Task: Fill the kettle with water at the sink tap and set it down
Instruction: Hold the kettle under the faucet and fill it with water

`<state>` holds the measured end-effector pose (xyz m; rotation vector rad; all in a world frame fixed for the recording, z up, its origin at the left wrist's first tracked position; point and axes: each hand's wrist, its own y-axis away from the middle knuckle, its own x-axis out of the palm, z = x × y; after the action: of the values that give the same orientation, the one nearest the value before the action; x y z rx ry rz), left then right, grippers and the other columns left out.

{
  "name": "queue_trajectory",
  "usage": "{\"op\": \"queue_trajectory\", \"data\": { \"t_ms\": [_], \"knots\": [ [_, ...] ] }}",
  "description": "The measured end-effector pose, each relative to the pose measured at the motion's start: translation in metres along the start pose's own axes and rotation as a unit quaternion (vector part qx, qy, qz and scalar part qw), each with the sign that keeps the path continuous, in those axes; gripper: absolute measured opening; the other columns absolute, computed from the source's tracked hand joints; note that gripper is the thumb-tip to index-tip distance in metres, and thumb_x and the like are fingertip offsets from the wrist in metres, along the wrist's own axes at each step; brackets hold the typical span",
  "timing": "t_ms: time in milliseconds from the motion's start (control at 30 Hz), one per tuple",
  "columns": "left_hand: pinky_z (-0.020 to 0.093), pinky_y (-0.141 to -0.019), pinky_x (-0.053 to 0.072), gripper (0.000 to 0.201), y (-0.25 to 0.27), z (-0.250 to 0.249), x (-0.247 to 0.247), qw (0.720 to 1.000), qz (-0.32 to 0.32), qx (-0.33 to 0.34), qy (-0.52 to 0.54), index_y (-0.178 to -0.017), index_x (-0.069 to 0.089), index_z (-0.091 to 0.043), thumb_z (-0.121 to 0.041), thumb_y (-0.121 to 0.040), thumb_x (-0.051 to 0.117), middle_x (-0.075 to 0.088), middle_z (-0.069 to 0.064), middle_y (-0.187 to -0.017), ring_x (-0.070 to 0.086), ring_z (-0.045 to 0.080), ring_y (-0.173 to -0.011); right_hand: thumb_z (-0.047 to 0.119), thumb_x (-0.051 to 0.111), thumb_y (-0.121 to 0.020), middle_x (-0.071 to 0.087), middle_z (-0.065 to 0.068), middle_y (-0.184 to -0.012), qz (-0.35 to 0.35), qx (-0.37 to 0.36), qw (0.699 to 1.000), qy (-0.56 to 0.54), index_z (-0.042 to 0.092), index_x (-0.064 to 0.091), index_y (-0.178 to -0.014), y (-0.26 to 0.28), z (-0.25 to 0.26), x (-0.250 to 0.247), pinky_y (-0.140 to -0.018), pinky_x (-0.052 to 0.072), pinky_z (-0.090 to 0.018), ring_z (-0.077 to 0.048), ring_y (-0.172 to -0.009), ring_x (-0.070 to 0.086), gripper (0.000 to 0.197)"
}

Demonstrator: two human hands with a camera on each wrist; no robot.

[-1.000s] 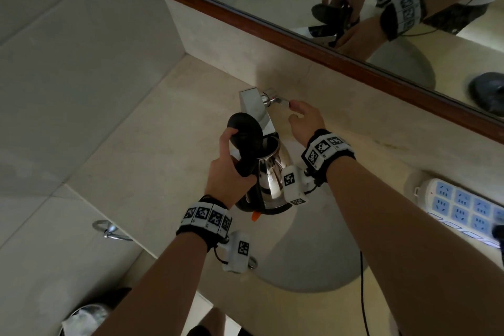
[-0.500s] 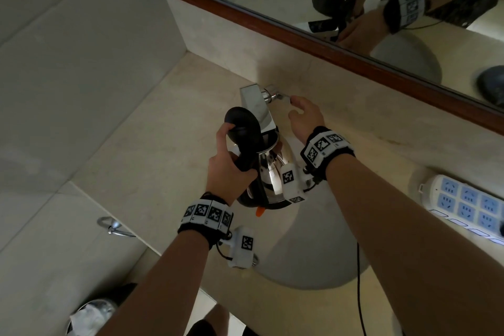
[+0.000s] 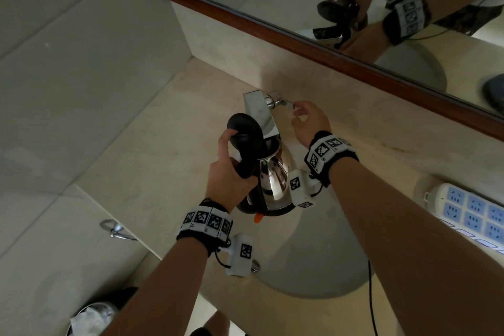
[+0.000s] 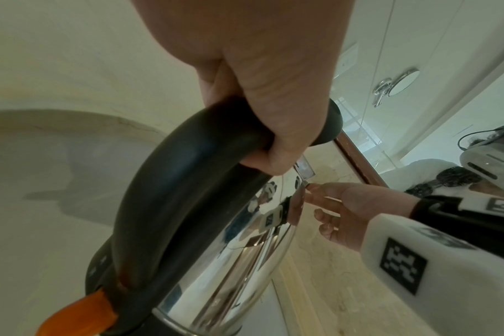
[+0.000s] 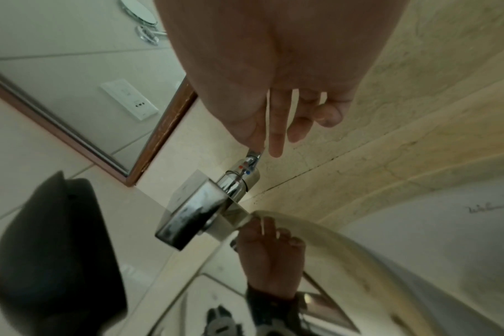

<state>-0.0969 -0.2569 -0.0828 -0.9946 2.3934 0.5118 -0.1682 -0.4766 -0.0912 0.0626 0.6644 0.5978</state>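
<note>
Dim head view, brighter wrist views.

kettle (image 3: 272,180) under the tap spout (image 3: 260,114) blocks the sink (image 3: 313,267) rear, mirror frame (image 3: 272,34) close behind the lever (image 3: 285,102), open counter (image 3: 163,144) left, power strip (image 3: 469,213) right
</note>
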Motion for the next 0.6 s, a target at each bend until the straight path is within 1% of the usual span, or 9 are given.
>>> {"op": "queue_trajectory", "data": {
  "t_ms": [100,167,367,433,500,600],
  "knots": [
    [0.045,-0.061,0.064,0.103,0.000,0.001,-0.001,1.000,-0.003,-0.002,0.002,-0.147,0.022,-0.043,-0.002,-0.070,0.077,0.069,0.010,-0.064,0.070,0.022,-0.058,0.013,0.057,-0.093,0.065,-0.006,-0.118,-0.013,-0.001,1.000,0.018,0.020,0.060,-0.132,-0.004,0.000,0.002,-0.087,0.048,-0.029,-0.022,-0.103,0.062,0.040],
    [0.046,-0.061,0.064,0.103,0.000,0.001,-0.002,1.000,-0.002,0.001,0.002,-0.147,0.023,-0.042,-0.002,-0.069,0.077,0.069,0.010,-0.064,0.069,0.022,-0.058,0.016,0.059,-0.092,0.064,-0.008,-0.118,-0.017,0.004,1.000,0.025,0.023,0.060,-0.130,-0.007,-0.001,0.004,-0.086,0.051,-0.032,-0.023,-0.100,0.063,0.038],
    [0.046,-0.059,0.063,0.101,-0.001,0.000,-0.003,1.000,-0.001,0.007,-0.010,-0.147,0.025,-0.041,-0.003,-0.070,0.077,0.068,0.007,-0.062,0.069,0.019,-0.056,0.022,0.062,-0.092,0.064,-0.013,-0.113,-0.028,-0.003,0.999,0.040,0.024,0.061,-0.121,-0.016,-0.004,0.009,-0.077,0.047,-0.029,-0.021,-0.086,0.058,0.030],
    [0.046,-0.060,0.063,0.101,-0.001,0.000,-0.003,1.000,-0.001,0.005,-0.009,-0.148,0.025,-0.040,-0.004,-0.070,0.078,0.069,0.006,-0.062,0.069,0.019,-0.057,0.022,0.062,-0.092,0.065,-0.014,-0.111,-0.037,-0.008,0.998,0.040,0.023,0.062,-0.118,-0.018,-0.005,0.011,-0.075,0.045,-0.028,-0.022,-0.083,0.058,0.027],
    [0.045,-0.060,0.063,0.101,-0.001,-0.001,-0.002,1.000,-0.002,0.004,-0.006,-0.148,0.025,-0.040,-0.004,-0.070,0.078,0.069,0.007,-0.063,0.069,0.019,-0.057,0.022,0.063,-0.091,0.065,-0.015,-0.109,-0.045,-0.015,0.998,0.040,0.023,0.063,-0.116,-0.019,-0.005,0.013,-0.075,0.046,-0.029,-0.024,-0.084,0.059,0.025],
    [0.044,-0.059,0.063,0.101,-0.001,0.000,-0.001,1.000,-0.005,0.007,-0.003,-0.148,0.025,-0.041,-0.005,-0.070,0.079,0.069,0.007,-0.063,0.069,0.019,-0.057,0.022,0.064,-0.090,0.066,-0.015,-0.109,-0.050,-0.018,0.998,0.038,0.025,0.062,-0.114,-0.020,-0.005,0.014,-0.078,0.051,-0.031,-0.029,-0.093,0.064,0.024]
  ]
}}
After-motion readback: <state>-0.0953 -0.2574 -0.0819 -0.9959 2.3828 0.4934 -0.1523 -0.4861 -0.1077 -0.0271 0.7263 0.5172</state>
